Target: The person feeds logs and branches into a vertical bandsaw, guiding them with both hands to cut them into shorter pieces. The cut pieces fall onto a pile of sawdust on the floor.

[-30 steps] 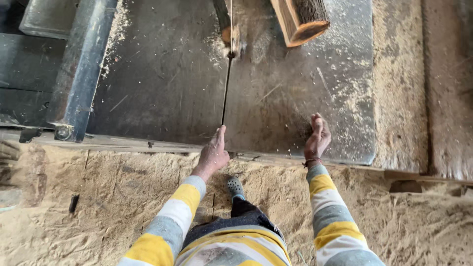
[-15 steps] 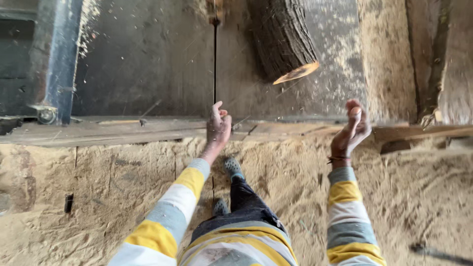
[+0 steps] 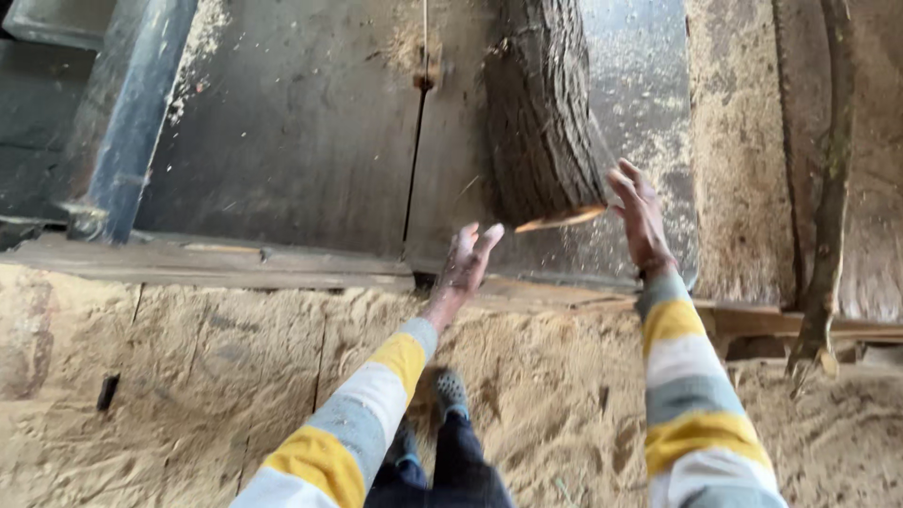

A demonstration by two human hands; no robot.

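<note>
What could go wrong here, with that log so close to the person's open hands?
The log lies on the metal table with its cut end between the left hand and right hand; fingers could get pinched under it. The thin saw blade stands just beside the log, near the left hand, so a slip might bring a cut. Loose sawdust underfoot may make footing unsure.

Soft, even daylight fills the view, brightest on the sawdust floor (image 3: 235, 376). Both hands and the log end (image 3: 555, 218) between them smear with motion blur; shadows stay faint.
</note>
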